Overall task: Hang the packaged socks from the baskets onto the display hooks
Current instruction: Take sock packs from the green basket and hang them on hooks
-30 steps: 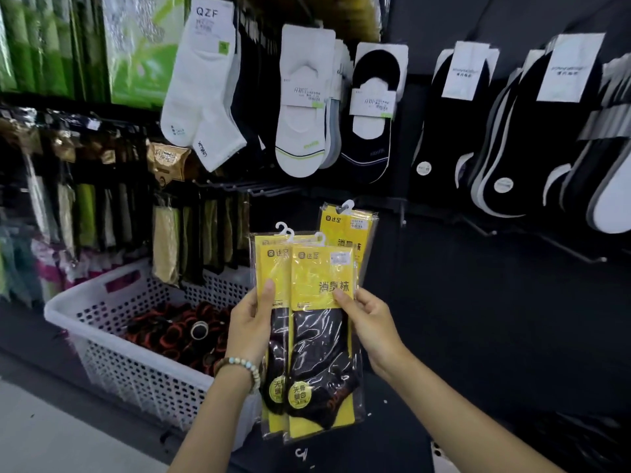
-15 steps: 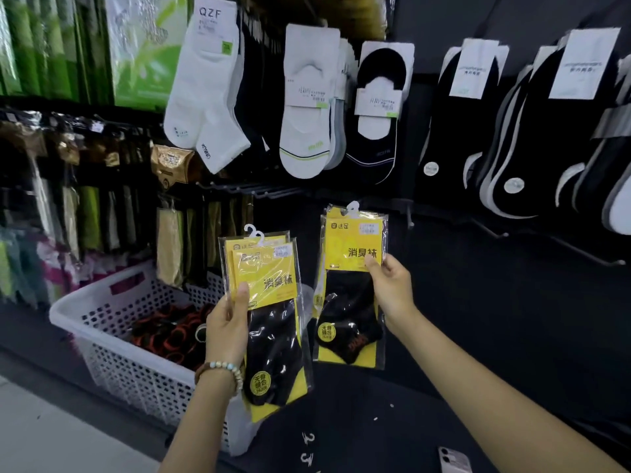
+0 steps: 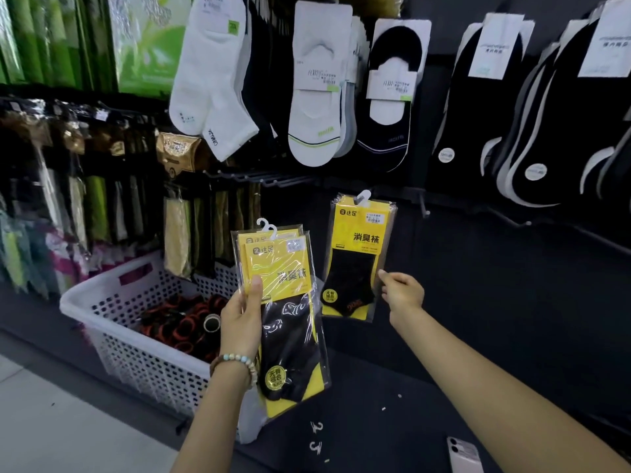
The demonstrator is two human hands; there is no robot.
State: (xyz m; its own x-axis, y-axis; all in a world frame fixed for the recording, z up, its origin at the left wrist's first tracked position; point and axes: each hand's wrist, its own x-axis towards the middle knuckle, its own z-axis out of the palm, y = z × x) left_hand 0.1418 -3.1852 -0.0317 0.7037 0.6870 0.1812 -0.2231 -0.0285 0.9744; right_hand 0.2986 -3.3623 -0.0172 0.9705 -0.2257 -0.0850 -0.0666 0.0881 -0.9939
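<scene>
At rack [image 3: 495,285] | left hand [image 3: 240,315] grips two glossy sock packs [image 3: 290,302] | right hand [image 3: 403,293] touches hung pack [image 3: 358,250], grip unclear

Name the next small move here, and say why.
Probably draw the right hand away from the single pack, which seems already hung by its hanger, and reach for the front one of the two packs that the left hand holds. Those two are not yet hung.

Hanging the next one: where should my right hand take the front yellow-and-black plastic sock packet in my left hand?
Pinch the front yellow sock packet at its upper right edge, from the right: the left hand grips the left edge, and the white plastic hanger hook should stay free.
</scene>
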